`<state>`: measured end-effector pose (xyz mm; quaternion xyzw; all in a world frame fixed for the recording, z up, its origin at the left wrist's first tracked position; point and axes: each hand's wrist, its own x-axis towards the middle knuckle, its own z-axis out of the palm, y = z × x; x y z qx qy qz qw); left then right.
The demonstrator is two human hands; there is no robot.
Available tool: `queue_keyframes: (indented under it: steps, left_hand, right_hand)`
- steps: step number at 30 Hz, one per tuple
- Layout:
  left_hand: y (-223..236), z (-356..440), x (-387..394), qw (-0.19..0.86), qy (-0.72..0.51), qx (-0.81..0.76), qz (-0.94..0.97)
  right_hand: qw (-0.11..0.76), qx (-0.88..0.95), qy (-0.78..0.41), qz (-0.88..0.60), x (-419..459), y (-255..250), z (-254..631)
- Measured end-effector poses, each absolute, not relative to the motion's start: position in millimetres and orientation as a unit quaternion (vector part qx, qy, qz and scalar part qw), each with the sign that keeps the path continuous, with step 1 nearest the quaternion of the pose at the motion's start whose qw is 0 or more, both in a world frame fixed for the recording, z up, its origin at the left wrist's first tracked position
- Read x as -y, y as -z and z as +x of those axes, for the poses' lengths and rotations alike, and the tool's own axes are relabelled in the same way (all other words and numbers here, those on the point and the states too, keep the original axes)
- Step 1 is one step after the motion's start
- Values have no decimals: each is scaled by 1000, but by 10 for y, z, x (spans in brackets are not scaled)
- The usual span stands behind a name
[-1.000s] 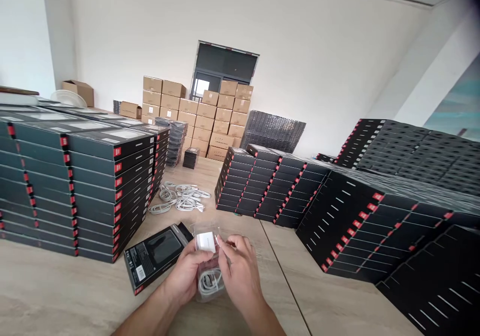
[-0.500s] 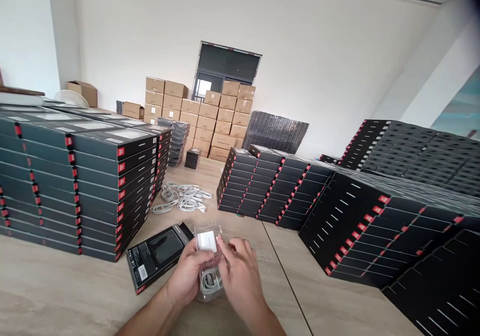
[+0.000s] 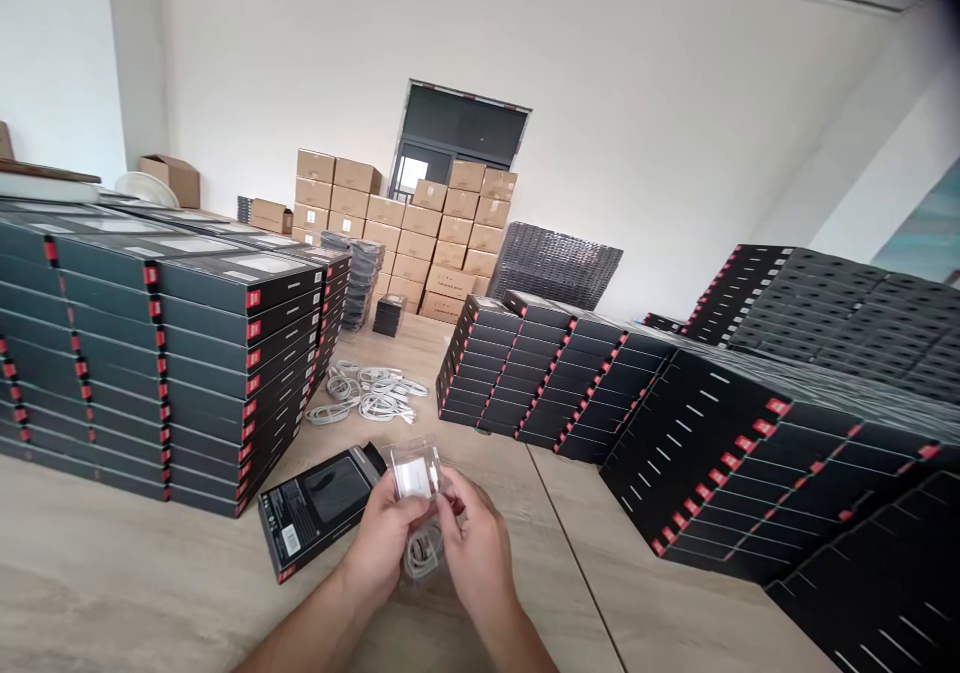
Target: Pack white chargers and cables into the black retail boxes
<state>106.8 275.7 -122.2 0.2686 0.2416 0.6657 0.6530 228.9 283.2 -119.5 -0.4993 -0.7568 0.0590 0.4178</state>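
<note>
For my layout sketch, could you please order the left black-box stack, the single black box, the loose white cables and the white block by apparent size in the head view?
1. Left black-box stack
2. Single black box
3. Loose white cables
4. White block

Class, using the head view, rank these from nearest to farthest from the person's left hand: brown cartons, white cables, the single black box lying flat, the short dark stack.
1. Black box: just left of the left hand.
2. White cables: beyond the box, on the table.
3. Short dark stack: farther back.
4. Brown cartons: behind, by the window.
</note>
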Motion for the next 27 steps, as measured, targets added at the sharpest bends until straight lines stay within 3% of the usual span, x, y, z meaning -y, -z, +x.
queue_keyframes:
  steps: [4, 10, 19, 27]
  left_hand:
    - [1192, 1072, -2751, 658, -669, -236, 255]
    - [1160, 1086, -2758, 674, -668, -216, 231]
    - [1201, 1098, -2764, 678, -683, -203, 177]
    - [1156, 1093, -2721, 689, -657, -220, 213]
  right_hand:
    - [487, 691, -160, -510, -2816, 1192, 2234]
    - [532, 683, -128, -484, -2791, 1147, 2245]
    - [441, 780, 81, -437, -2800, 1053, 2336]
    - [352, 818, 66, -449, -2900, 1086, 2394]
